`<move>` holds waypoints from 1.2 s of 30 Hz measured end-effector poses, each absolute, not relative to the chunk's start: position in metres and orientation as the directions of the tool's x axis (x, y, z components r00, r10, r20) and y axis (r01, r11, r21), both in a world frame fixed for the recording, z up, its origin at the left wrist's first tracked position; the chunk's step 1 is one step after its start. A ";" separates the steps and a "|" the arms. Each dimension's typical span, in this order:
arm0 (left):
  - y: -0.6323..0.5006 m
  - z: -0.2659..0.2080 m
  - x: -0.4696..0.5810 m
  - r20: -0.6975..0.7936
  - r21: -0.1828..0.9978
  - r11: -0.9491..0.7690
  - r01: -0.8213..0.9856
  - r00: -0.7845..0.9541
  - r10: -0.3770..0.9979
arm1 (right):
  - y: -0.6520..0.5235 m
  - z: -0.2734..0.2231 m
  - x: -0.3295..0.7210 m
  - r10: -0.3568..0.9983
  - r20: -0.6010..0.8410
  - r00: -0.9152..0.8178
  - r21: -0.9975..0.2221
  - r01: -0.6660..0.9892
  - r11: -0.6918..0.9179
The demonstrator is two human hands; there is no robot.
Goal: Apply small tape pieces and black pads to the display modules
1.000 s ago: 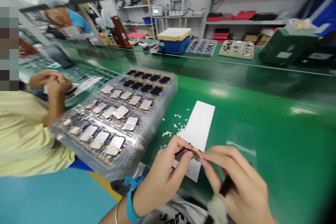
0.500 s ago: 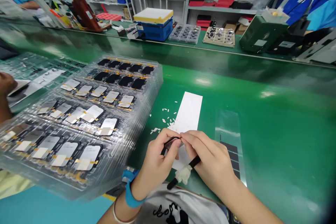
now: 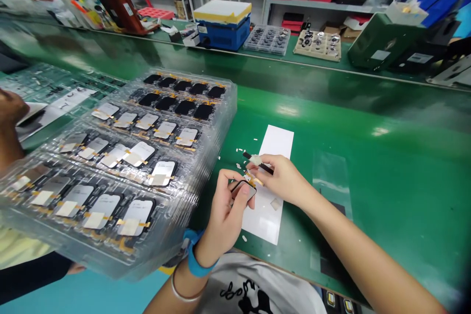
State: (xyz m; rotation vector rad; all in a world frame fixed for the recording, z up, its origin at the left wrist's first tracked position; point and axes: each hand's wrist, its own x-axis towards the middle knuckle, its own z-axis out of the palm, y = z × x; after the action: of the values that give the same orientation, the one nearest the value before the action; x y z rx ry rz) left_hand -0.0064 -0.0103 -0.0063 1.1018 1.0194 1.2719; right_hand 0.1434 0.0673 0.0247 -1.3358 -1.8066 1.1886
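My left hand (image 3: 227, 211) is closed around a small dark-edged display module (image 3: 246, 188), its thumb flat on the grey face. A flex tail (image 3: 251, 178) with gold and white parts sticks up at the module's far edge. Just beyond it, my right hand (image 3: 285, 176) grips a thin black stick (image 3: 265, 167) with a whitish wad (image 3: 255, 160) wrapped around it. The right fingertips are close to the flex tail; whether they touch it I cannot tell. Beneath both hands lies a white card (image 3: 278, 143), with small white bits (image 3: 238, 166) scattered along its left side.
Stacked clear trays (image 3: 217, 157) of display modules fill the left. A clear plastic sheet (image 3: 331, 171) with dark pieces lies at right. A blue box (image 3: 224, 33) and parts trays (image 3: 268, 40) stand on the rear ledge. Another person's hand (image 3: 13, 108) is at far left.
My right hand has moved away from the module's edge, and its black stick now points up-left instead of down toward my body. The module's face and flex tail have come into view.
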 end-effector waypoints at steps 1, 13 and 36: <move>-0.010 -0.006 -0.006 0.024 0.980 -0.013 -0.198 0.052 0.998 | 0.068 0.023 0.142 0.938 -0.072 -0.340 -0.920 0.386 0.069; -0.010 -0.003 -0.007 0.043 0.997 -0.034 -0.076 0.127 0.991 | 0.035 0.031 0.160 0.879 -0.248 -0.408 -0.969 0.102 -0.226; -0.011 -0.006 -0.006 -0.029 0.986 0.063 -0.151 0.214 0.976 | 0.016 0.029 0.153 0.964 0.130 -0.231 -0.954 0.237 0.185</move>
State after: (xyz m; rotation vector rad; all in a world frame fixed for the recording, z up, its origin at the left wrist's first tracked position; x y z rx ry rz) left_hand -0.0059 -0.0111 -0.0060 1.1537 0.9609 1.0902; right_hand 0.1525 0.0159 0.0294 -1.1628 -1.6326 1.1066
